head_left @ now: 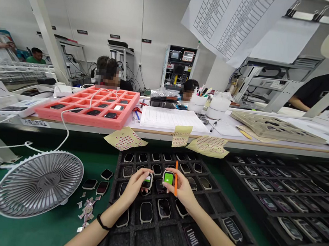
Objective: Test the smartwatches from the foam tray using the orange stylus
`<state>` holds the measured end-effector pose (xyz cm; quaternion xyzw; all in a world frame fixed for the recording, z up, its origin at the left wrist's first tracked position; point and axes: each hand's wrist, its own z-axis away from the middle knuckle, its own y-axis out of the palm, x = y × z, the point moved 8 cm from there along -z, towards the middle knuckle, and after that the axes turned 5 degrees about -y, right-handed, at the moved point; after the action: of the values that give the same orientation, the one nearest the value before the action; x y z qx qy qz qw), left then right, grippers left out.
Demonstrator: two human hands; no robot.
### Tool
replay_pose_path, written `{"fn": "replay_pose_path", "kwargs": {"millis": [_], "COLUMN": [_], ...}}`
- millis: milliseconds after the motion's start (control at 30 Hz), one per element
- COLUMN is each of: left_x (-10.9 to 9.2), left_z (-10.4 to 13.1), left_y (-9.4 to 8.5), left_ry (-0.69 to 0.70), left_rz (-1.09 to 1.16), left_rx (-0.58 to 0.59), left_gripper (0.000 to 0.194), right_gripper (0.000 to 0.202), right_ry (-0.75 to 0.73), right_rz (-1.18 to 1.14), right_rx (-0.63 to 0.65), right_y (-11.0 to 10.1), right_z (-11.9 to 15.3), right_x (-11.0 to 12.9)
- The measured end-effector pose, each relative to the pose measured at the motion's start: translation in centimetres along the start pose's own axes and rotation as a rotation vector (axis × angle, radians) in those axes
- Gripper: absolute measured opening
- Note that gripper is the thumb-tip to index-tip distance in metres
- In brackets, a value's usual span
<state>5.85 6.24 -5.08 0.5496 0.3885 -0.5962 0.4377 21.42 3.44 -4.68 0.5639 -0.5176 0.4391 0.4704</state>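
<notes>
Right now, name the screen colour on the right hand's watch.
The watch screen is green, shown in the head view.

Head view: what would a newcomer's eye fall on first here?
Probably the watch in the right hand, near the middle, its screen lit green, with an orange stick upright beside it in the same hand. Next, perhaps, the pink tray on the shelf at upper left, and the big grey fan below it.
</notes>
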Motion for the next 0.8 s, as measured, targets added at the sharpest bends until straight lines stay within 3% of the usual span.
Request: {"fn": "replay_pose_path", "kwargs": {"millis": [367, 533, 800], "left_x": [0.3, -0.6, -2.6], "left_z": [-0.2, 1.2, 2.3], "left_y": [0.3, 2.4, 2.7], "left_ry": [0.030, 0.213, 0.568], "left_rz": [-0.016, -0.158, -0.592], "left_rx": [0.037, 0.227, 0.130], "left_gripper": [0.035, 0.071, 0.050], "right_gripper": [0.033, 0.032, 0.034], "right_ry": [-0.001, 0.012, -0.052], "right_rz": [-0.016, -0.008, 0.167], "right_rx": [-0.028, -0.006, 0.124], "right_y": [-0.6, -0.3, 1.6], "right_z": [-0.2, 0.1, 0.4], "right_x": [-0.3, -0.1, -0.4]}}
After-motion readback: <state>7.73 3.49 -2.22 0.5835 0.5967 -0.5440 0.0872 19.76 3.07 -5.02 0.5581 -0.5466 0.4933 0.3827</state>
